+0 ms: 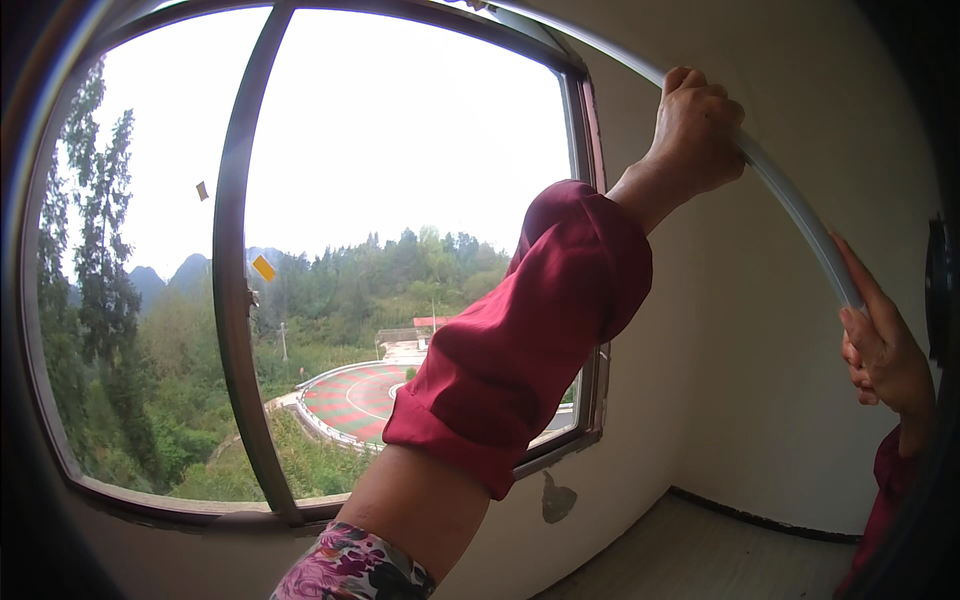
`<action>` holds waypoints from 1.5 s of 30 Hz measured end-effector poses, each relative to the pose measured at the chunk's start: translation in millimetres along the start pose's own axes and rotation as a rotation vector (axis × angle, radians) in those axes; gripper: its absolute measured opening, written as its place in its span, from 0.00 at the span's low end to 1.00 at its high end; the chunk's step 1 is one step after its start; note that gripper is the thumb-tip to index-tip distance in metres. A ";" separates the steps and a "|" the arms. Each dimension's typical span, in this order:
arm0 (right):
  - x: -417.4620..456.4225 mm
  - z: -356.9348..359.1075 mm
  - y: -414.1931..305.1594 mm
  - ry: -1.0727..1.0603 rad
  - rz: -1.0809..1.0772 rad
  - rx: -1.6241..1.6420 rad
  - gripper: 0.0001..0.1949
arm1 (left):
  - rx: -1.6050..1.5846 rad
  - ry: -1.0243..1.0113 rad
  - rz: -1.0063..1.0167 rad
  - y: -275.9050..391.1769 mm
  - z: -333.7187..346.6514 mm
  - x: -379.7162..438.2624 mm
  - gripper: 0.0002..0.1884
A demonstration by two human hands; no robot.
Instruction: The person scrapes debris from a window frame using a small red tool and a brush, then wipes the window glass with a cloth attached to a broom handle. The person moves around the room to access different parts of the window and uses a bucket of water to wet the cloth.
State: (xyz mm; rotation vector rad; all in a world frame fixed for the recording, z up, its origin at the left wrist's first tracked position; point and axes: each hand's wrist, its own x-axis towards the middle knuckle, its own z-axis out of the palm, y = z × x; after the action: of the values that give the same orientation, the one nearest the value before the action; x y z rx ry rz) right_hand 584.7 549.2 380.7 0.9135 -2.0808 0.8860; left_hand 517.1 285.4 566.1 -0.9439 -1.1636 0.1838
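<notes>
A long, pale rail or pole [795, 187], possibly a curtain rail, runs from the top edge of the view down to the right. It looks curved, though the lens may add to that. My left hand [697, 127] is raised beside the window's upper right corner, fingers wrapped around the rail. Lower down, at the right, my right hand [885, 352] grips the rail near its lower visible end. A dark red oversleeve [517, 330] covers part of my left arm, above a floral sleeve [352, 566]. The rail's far end passes out of view at the top.
A large window with a dark frame [232, 225] fills the left; a latch [253, 298] sits on its upright. Pale walls [757, 360] meet in a corner at the right, above a dark skirting [757, 514] and floor [675, 555]. A dark object [939, 285] is at the right edge.
</notes>
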 end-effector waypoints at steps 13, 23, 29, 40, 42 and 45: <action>43.5 50.4 -31.3 -0.135 0.246 0.631 0.29 | 0.133 -0.384 0.048 -54.1 24.6 -27.9 0.11; 87.9 119.5 -102.7 -0.300 0.004 1.056 0.32 | 0.447 -0.611 0.097 -162.8 -60.1 -13.8 0.09; 21.8 131.3 -128.2 -0.318 0.095 0.849 0.34 | 0.354 -0.513 0.337 -112.2 -113.1 -50.3 0.05; 105.0 118.2 -150.3 -0.273 -0.083 0.890 0.32 | 0.585 -0.439 0.173 -179.1 -118.6 3.3 0.06; 115.7 133.7 -154.2 -0.288 -0.117 0.966 0.32 | 0.490 -0.402 0.100 -203.3 -120.4 -5.0 0.07; 120.1 152.4 -127.6 -0.353 -0.077 1.068 0.31 | 0.511 -0.325 0.254 -208.9 -102.8 -27.4 0.08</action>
State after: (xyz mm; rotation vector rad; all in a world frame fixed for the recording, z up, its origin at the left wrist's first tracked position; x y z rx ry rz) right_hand 577.1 323.3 433.7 1.7616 -1.7347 1.9662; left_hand 522.7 85.2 688.0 -0.6125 -1.2064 0.8248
